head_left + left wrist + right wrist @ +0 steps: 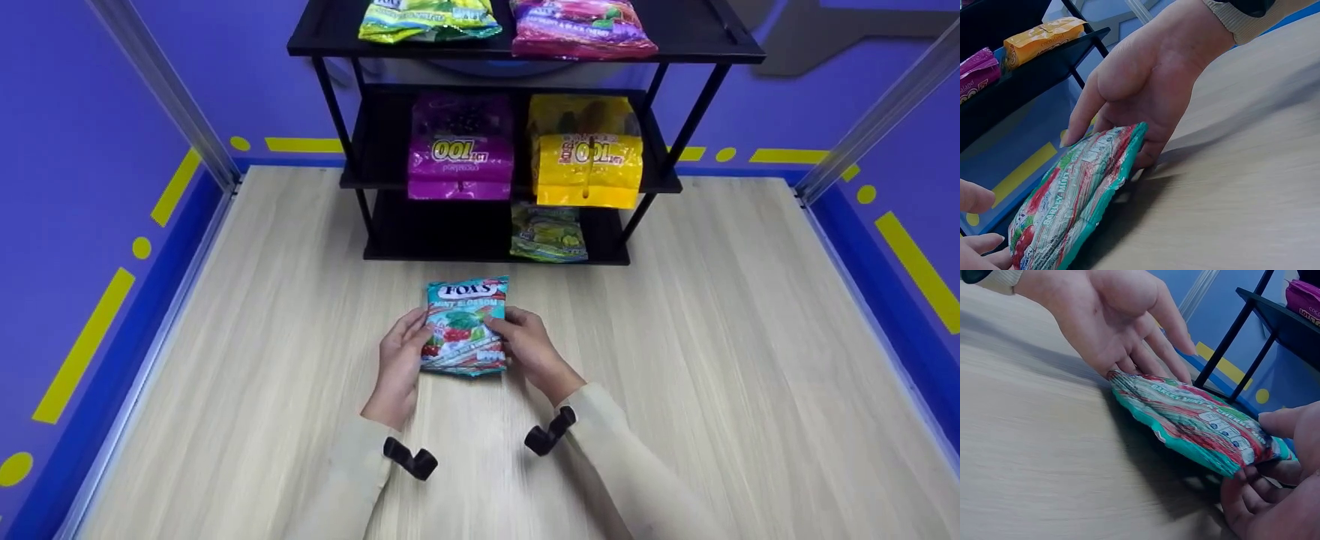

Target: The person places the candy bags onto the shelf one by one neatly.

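A teal Fox's candy bag (465,322) with cherries printed on it is between the two hands, tilted just above the wooden floor. My right hand (534,349) grips its right side, thumb on the front and curled fingers (1241,498) underneath. At the opposite edge, my left hand (401,364) touches the bag with fairly straight fingers. Its thumb stands apart from the bag in the right wrist view, where the left hand (1106,320) appears across it. The left wrist view shows the right hand (1145,84) beyond the candy bag (1072,197).
A black three-tier shelf (442,234) stands ahead. Green (427,16) and pink bags (581,28) lie on top. Purple (460,150) and yellow bags (586,154) occupy the middle; a green bag (549,234) lies below at right. Blue walls (82,135) enclose the sides.
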Action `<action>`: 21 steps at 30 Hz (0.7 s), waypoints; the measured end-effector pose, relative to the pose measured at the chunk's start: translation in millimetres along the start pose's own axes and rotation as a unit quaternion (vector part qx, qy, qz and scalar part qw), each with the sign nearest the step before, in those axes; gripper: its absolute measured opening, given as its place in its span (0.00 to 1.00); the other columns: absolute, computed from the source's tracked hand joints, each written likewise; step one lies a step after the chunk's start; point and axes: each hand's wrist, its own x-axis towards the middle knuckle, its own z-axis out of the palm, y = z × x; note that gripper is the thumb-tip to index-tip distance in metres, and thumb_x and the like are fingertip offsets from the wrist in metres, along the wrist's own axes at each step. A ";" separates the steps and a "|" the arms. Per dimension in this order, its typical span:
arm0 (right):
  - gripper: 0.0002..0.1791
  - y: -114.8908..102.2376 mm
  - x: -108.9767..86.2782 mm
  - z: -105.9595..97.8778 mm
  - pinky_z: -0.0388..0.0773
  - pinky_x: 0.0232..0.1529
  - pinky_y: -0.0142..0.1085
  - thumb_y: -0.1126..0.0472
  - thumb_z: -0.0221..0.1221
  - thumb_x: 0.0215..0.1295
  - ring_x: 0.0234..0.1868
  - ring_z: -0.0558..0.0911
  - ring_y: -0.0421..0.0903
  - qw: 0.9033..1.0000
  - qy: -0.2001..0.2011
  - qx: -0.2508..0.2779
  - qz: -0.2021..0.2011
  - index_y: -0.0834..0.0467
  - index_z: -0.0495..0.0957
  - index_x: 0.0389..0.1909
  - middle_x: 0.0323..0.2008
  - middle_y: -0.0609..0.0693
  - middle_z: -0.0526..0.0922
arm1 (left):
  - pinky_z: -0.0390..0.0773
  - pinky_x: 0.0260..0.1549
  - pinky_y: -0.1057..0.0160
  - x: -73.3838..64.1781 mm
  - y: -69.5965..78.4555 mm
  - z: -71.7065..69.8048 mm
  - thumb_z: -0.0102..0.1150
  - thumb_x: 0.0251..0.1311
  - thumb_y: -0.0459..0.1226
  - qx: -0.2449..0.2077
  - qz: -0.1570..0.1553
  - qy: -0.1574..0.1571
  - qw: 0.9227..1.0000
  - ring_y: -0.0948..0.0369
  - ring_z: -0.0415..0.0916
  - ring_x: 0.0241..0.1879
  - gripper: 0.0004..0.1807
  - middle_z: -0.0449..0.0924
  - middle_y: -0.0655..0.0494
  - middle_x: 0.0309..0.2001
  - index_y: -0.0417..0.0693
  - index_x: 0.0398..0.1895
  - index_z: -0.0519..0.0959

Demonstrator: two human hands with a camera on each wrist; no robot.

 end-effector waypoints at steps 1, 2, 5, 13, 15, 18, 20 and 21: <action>0.22 0.2 -0.3 0.5 0.78 0.32 0.31 0.56 0.57 0.69 0.34 0.83 0.41 1.000 -0.001 -0.002 -0.005 0.62 0.72 0.60 0.41 0.54 0.83 | 0.56 0.74 0.55 -0.3 0.0 0.3 0.48 0.71 0.34 0.001 -0.001 -0.001 1.000 0.53 0.56 0.73 0.27 0.61 0.47 0.72 0.42 0.72 0.60; 0.22 0.6 -0.7 0.8 0.79 0.35 0.31 0.57 0.57 0.69 0.36 0.82 0.41 1.000 0.000 -0.002 -0.007 0.61 0.72 0.60 0.42 0.54 0.83 | 0.55 0.74 0.55 -0.6 0.0 0.7 0.48 0.71 0.34 0.002 -0.001 -0.003 1.000 0.53 0.56 0.73 0.27 0.60 0.47 0.72 0.42 0.72 0.60; 0.23 1.5 -1.8 1.3 0.81 0.42 0.34 0.57 0.57 0.69 0.41 0.83 0.43 1.000 0.001 0.003 -0.009 0.59 0.69 0.63 0.46 0.55 0.82 | 0.54 0.74 0.55 -1.6 0.2 2.2 0.49 0.70 0.35 0.003 0.002 -0.005 1.000 0.54 0.55 0.74 0.27 0.60 0.49 0.73 0.43 0.72 0.60; 0.22 1.5 -1.3 -0.8 0.83 0.41 0.36 0.58 0.58 0.68 0.39 0.86 0.45 1.000 0.002 0.031 0.001 0.56 0.66 0.60 0.41 0.54 0.85 | 0.55 0.74 0.55 -3.0 1.2 4.6 0.51 0.70 0.35 0.004 0.006 -0.010 1.000 0.54 0.58 0.73 0.27 0.62 0.50 0.72 0.46 0.71 0.62; 0.22 0.9 -1.2 -1.6 0.82 0.40 0.35 0.59 0.59 0.67 0.38 0.86 0.45 0.999 0.009 0.032 -0.003 0.56 0.66 0.60 0.39 0.53 0.86 | 0.56 0.74 0.56 -3.3 1.6 5.1 0.51 0.69 0.35 0.001 0.012 -0.010 1.000 0.55 0.58 0.72 0.27 0.62 0.50 0.72 0.45 0.71 0.62; 0.22 -0.2 -1.2 -2.8 0.81 0.39 0.35 0.59 0.60 0.66 0.36 0.85 0.44 0.999 0.020 0.043 -0.006 0.56 0.68 0.59 0.37 0.52 0.85 | 0.57 0.74 0.56 -3.9 2.2 5.9 0.52 0.69 0.35 -0.004 0.016 -0.009 1.000 0.55 0.58 0.72 0.27 0.63 0.50 0.72 0.45 0.71 0.62; 0.21 -1.7 -1.8 -2.9 0.81 0.38 0.34 0.60 0.60 0.65 0.36 0.85 0.44 0.998 0.024 0.051 -0.013 0.56 0.68 0.58 0.36 0.51 0.85 | 0.57 0.73 0.56 -3.9 2.4 6.7 0.52 0.69 0.35 -0.006 0.018 -0.007 1.000 0.54 0.58 0.72 0.28 0.63 0.48 0.72 0.44 0.71 0.62; 0.21 -2.5 -2.0 -2.8 0.81 0.38 0.34 0.60 0.60 0.65 0.36 0.85 0.44 0.998 0.024 0.058 -0.016 0.57 0.69 0.57 0.36 0.51 0.85 | 0.57 0.73 0.56 -3.8 2.3 7.1 0.52 0.69 0.34 -0.008 0.017 -0.007 1.000 0.54 0.58 0.72 0.28 0.62 0.47 0.72 0.44 0.71 0.62</action>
